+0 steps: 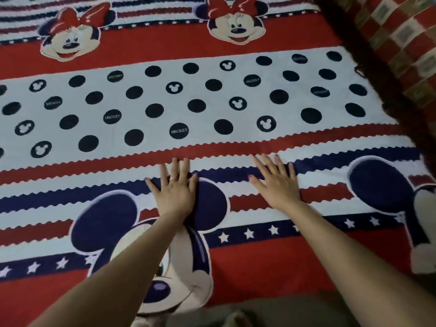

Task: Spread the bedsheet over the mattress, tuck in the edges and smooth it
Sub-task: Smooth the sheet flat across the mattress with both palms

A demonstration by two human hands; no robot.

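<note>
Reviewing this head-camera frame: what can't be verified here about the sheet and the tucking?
- Bedsheet edges: left and near ones cut off by the frame, so tucking is unknown.
- Mattress: fully covered by the sheet.
- Right edge: blurred, lost in dark shadow.
- Sheet beneath left hand and right hand: hidden under flat palms.

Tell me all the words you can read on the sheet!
"MICKEY" on a dark dot of the bedsheet, in the white band.
"MICKEY" on another dot, fainter.
Lettered dots further back are too blurred to read.
No other words or numbers show.
</note>
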